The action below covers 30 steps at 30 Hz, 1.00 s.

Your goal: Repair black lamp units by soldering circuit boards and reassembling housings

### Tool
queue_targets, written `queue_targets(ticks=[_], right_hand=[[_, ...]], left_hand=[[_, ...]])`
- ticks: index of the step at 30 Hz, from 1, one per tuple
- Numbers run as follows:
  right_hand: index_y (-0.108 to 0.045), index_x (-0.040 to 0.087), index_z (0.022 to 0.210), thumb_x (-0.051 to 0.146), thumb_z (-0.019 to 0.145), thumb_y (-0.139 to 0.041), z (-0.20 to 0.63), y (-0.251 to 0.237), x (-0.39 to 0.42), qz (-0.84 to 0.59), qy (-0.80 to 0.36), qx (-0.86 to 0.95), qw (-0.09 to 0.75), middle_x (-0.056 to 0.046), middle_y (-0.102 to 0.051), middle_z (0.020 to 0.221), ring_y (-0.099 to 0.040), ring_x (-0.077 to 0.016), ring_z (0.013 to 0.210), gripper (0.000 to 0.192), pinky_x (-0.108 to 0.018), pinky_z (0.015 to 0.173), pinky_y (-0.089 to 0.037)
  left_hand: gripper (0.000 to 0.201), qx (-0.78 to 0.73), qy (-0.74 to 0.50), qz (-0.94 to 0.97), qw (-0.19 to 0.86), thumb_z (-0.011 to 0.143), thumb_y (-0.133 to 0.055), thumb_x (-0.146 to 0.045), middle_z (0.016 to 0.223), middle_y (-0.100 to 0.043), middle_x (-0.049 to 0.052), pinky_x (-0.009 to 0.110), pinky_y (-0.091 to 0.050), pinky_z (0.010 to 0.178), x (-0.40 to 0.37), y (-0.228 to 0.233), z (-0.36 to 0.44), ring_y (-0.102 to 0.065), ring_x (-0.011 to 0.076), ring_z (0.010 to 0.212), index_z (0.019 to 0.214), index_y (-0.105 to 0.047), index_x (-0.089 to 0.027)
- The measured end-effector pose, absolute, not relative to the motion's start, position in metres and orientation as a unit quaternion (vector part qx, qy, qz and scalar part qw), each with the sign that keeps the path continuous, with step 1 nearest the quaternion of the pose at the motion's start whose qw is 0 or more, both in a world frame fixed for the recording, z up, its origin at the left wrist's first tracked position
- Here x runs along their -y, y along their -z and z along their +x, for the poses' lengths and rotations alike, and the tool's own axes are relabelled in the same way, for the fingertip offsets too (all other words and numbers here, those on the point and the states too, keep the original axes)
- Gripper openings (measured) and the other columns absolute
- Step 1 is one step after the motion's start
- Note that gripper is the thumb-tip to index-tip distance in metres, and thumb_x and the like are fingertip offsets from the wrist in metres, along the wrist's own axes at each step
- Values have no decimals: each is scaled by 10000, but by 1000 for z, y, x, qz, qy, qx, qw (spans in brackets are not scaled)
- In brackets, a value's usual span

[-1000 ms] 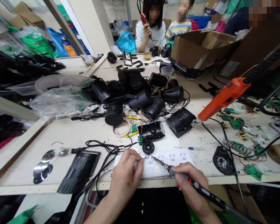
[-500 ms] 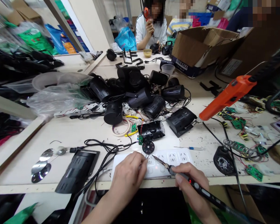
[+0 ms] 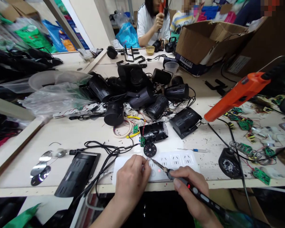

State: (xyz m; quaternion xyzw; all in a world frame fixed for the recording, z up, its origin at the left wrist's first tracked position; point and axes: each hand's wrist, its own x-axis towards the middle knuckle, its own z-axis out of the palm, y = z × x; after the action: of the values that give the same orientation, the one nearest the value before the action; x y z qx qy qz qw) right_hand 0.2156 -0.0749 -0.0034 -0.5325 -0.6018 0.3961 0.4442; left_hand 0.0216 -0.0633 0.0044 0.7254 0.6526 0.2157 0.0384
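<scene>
My right hand is wrapped around a soldering iron with a red light on its handle. The iron's tip points left, close to the fingertips of my left hand. Those fingers are pinched on thin wires, whose lower ends my hand hides. Just above them lies a small round black disc with dots around it. Behind it sits an opened black lamp body with a green circuit board at its left end. Both hands are over a white power strip.
Black lamp housings are heaped across the middle. An orange tool slants in at right, near circuit boards. A black cover and cables lie at left. Across the bench, a person holds an orange tool near a cardboard box.
The soldering iron's tip has moved slightly left, nearer the wires at my left fingertips. My left hand keeps its pinch. The person opposite has shifted the raised hand and tool.
</scene>
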Motion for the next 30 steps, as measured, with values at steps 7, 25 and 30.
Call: queue_targets(ticks=[7,25,30], right_hand=[[-718,269,824,320,847,-602,212,3,74,-540,-401,594,440,13,-689,718,-625,-166,665,129,-265,654,-460],[-707,237,836,307,860,-592,208,-4,68,-515,-428,606,429,37,-623,594,-567,-122,508,137,-229,520,-423],[-703,240,839,307,866,-584,208,-3,67,-517,-427,612,419,41,-630,596,-566,-123,515,139,-231,534,-431]], left_hand=[[197,-636,-256,727,42,937,-447,-214,659,-596,-17,218,-435,540,65,0,20,-587,124,553,748,-503,-208],[212,-629,-245,736,56,926,-448,-184,659,-580,-11,221,-430,527,62,-2,20,-572,123,537,730,-526,-195],[211,-631,-238,735,64,929,-449,-188,675,-588,-7,216,-429,525,63,-3,21,-575,120,543,737,-535,-193]])
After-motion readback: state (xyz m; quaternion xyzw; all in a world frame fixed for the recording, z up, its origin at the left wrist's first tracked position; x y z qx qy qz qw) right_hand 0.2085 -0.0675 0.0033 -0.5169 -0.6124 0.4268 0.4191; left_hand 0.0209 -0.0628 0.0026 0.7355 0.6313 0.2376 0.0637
